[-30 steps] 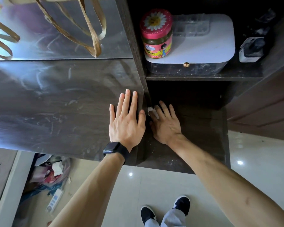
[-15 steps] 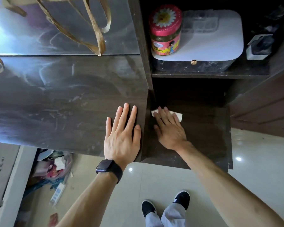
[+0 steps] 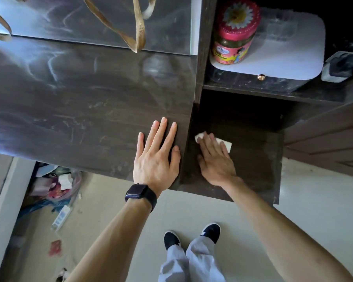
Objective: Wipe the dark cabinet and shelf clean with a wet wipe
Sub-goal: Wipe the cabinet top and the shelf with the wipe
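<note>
The dark wood-grain cabinet top (image 3: 80, 119) fills the view from 9 to 12 o'clock, smeared. At 3 o'clock lies the lower dark shelf (image 3: 253, 169), with bare board free toward its right edge. At 1 o'clock a white rounded box (image 3: 283, 47) carries a pink-lidded jar (image 3: 235, 31). The left hand (image 3: 155, 157) lies flat, fingers straight, just beside the top's right edge. The right hand (image 3: 216, 161), fingers straight, presses the white wet wipe (image 3: 226, 144) on the shelf, near its left wall.
</note>
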Demonstrator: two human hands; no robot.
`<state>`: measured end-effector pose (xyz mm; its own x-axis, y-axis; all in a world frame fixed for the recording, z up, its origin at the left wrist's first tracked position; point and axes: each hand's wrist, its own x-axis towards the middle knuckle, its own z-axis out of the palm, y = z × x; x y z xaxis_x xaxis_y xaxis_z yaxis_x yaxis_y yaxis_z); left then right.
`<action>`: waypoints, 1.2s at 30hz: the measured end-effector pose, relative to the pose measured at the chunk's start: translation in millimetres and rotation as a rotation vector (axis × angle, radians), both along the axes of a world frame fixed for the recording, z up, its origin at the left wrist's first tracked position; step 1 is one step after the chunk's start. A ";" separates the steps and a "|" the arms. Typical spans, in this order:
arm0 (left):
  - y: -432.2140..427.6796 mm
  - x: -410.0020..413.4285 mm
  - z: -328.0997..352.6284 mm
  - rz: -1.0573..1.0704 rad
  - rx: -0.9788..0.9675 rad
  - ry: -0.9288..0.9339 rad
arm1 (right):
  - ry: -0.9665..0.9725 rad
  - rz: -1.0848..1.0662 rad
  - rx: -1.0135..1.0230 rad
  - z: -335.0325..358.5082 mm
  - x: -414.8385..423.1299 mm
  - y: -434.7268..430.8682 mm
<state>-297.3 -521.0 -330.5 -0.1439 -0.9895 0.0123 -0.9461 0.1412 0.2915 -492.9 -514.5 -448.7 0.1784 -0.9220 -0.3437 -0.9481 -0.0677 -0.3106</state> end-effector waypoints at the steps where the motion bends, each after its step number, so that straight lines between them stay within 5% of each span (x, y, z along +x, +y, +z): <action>1: -0.3 0.2 -1.3 0.000 -0.015 0.000 | 0.004 -0.059 0.011 -2.9 1.6 -18.9; 11: -0.7 0.5 1.1 -0.006 0.004 0.011 | -0.110 0.260 -0.037 3.2 11.8 96.8; 16: -0.6 1.5 -4.2 -0.009 -0.048 0.023 | 0.010 -0.061 0.007 -3.1 -0.4 3.6; 26: -0.2 0.7 0.3 -0.009 -0.013 0.017 | -0.067 0.116 -0.100 3.2 40.3 140.0; 31: -0.2 -0.1 1.4 -0.020 -0.013 0.025 | 0.021 -0.121 -0.047 8.2 5.9 170.1; 36: -0.4 0.1 1.3 -0.018 -0.003 0.025 | 0.094 -0.717 0.040 4.8 -19.4 155.1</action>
